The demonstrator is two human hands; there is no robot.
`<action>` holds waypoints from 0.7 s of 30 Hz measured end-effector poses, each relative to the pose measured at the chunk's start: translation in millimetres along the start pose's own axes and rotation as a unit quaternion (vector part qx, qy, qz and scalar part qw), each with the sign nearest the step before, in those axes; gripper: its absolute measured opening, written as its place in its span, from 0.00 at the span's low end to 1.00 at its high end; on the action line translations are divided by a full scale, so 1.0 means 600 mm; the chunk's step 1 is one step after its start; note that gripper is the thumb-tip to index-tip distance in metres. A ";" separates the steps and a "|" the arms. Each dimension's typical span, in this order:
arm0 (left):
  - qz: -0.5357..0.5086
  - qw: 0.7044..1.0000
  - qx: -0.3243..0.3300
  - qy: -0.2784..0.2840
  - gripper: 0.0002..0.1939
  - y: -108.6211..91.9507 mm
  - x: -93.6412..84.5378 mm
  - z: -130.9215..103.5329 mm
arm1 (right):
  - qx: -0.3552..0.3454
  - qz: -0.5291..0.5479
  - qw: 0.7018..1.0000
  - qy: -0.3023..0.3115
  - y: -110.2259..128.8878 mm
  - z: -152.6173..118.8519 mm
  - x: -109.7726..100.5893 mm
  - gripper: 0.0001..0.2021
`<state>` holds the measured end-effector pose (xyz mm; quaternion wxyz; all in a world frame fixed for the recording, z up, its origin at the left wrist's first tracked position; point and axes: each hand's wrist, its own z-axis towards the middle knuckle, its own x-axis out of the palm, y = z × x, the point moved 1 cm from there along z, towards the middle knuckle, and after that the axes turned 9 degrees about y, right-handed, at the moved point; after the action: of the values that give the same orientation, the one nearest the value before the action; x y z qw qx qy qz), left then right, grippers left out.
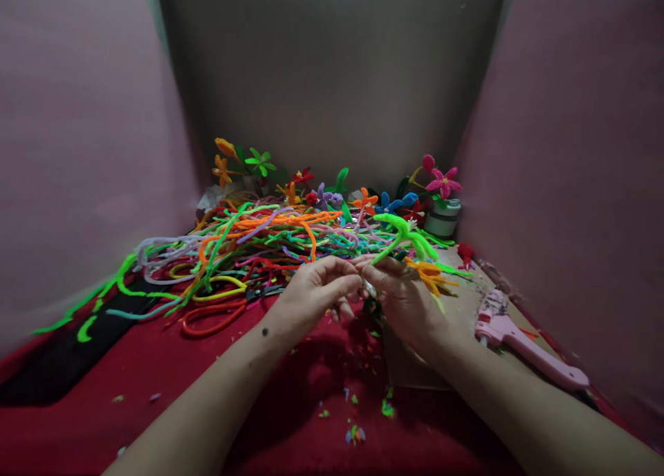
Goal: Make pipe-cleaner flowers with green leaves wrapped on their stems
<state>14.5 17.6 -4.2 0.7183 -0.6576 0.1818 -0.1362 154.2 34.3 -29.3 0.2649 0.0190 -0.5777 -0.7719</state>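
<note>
My right hand [407,306] is closed around the stem of a bright green pipe-cleaner flower [415,242], its curved petals rising above the fingers and pale stamens at its centre. Close beside it, my left hand [321,286] is pinched, its fingertips meeting the right hand's near the stem. What lies between those left fingertips is too hidden to name. A dark green strand [371,310] hangs below the two hands. Just behind the right hand lies an orange pipe-cleaner piece [430,275].
Loose pipe cleaners [270,230] pile up behind my hands. Red-handled scissors [212,322] lie left, by a black strip [77,348]. A pink glue gun [523,344] rests on cardboard [415,365] at right. Finished flowers [366,200] and a small pot [443,218] line the back.
</note>
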 end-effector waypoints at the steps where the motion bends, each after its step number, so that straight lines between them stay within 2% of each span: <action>1: 0.018 1.000 -0.001 -0.013 0.08 0.000 0.001 0.000 | 0.002 -0.002 1.000 -0.014 0.001 0.000 -0.001 0.03; 5: 0.065 0.997 -0.001 -0.037 0.05 0.006 0.008 0.001 | 0.019 -0.017 0.999 -0.030 0.002 -0.001 -0.002 0.04; 8: 0.013 1.000 -0.003 -0.010 0.06 0.011 0.009 0.001 | 0.023 -0.037 0.999 -0.018 0.001 0.000 -0.003 0.03; 14: -0.166 0.980 -0.013 0.107 0.08 0.025 0.000 0.003 | 0.021 0.008 1.000 0.016 -0.008 0.000 -0.007 0.10; 19: -0.251 0.938 -0.034 0.238 0.09 0.034 -0.004 0.002 | -0.019 0.002 0.999 0.030 -0.002 -0.002 -0.002 0.07; 21: -0.246 0.935 -0.027 0.253 0.10 0.032 -0.002 0.002 | -0.037 -0.008 0.999 0.021 0.002 -0.002 -0.001 0.05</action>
<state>13.3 20.8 -23.0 0.5741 -0.6448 0.1942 -0.4657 155.5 32.9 -28.6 0.2707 0.0299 -0.5431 -0.7942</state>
